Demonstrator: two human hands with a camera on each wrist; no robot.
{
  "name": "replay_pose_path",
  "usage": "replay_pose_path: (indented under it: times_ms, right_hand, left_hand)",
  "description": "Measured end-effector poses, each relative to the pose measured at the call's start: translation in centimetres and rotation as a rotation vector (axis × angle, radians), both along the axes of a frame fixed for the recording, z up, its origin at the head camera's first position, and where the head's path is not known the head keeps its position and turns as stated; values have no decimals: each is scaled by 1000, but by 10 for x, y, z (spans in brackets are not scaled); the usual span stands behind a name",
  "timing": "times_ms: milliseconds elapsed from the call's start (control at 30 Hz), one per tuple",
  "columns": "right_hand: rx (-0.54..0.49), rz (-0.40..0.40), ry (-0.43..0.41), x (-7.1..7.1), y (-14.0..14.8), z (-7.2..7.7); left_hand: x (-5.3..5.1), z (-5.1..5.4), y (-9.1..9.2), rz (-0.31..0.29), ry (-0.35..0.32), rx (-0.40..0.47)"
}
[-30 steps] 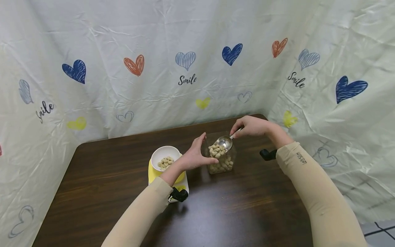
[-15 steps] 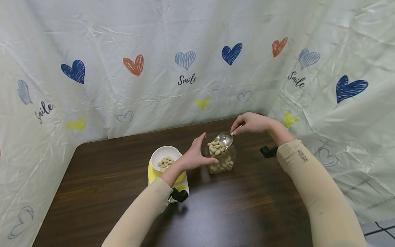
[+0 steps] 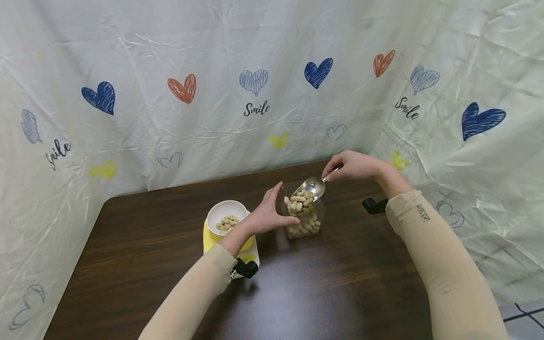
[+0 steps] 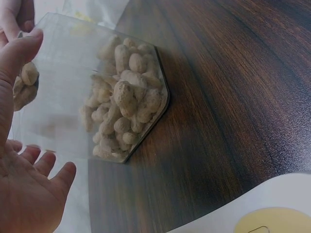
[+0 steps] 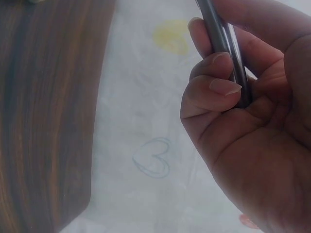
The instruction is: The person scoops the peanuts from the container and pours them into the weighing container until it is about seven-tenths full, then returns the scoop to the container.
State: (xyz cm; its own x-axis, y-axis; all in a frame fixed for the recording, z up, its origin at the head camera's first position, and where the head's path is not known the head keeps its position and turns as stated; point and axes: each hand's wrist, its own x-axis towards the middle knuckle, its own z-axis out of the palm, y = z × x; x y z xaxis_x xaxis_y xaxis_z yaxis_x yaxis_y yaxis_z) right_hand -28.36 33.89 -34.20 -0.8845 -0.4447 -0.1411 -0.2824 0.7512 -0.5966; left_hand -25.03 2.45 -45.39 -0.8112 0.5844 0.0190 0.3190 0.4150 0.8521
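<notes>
In the head view my left hand holds the clear container at its rim, thumb across the near side, fingers spread at the left. Peanuts lie in its bottom. My right hand grips the handle of a metal scoop, which is tilted over the container's mouth with peanuts heaped in it. The left wrist view has my left hand around the container. In the right wrist view curled fingers of my right hand wrap the scoop handle.
A white bowl with some peanuts stands on a yellow and white scale, left of the container and partly behind my left forearm. The dark wooden table ends at a curtain printed with hearts.
My right hand and the scoop have shifted slightly up and to the right, with peanuts still in the scoop. My left hand and the container have hardly moved.
</notes>
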Motion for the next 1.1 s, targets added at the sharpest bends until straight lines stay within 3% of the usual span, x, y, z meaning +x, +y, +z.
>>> replay_pose_path:
  times_ms: [533, 1100]
  right_hand:
    - [-21, -45, -49, 2, 22, -6]
    - [-96, -64, -55, 8, 27, -17]
  left_hand:
    - [-1, -2, 0, -4, 9, -3]
    - [0, -3, -1, -20, 5, -8]
